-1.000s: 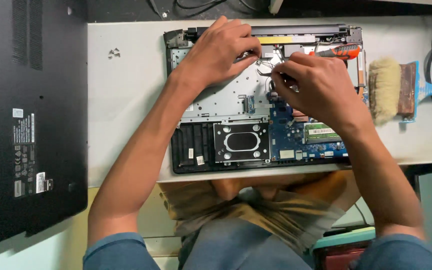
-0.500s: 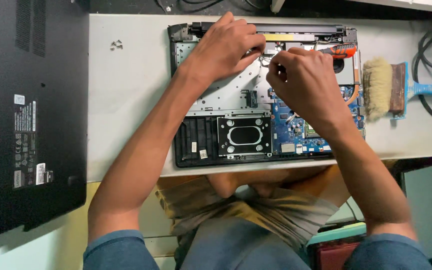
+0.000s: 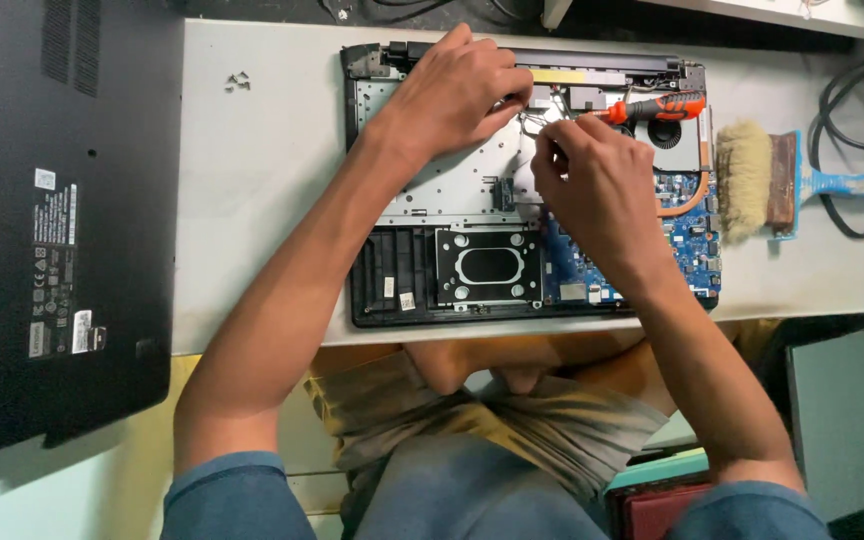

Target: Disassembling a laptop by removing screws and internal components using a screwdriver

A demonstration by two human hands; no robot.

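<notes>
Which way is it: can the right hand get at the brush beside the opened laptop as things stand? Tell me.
Probably yes. The brush lies in the open on the table, just right of the opened laptop, with nothing on it. The right hand is close by, though it is at the screwdriver now.

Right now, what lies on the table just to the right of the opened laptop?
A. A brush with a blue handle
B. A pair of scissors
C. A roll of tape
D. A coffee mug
A: a brush with a blue handle and pale bristles lies flat on the table beside the right edge of the opened laptop.
</notes>
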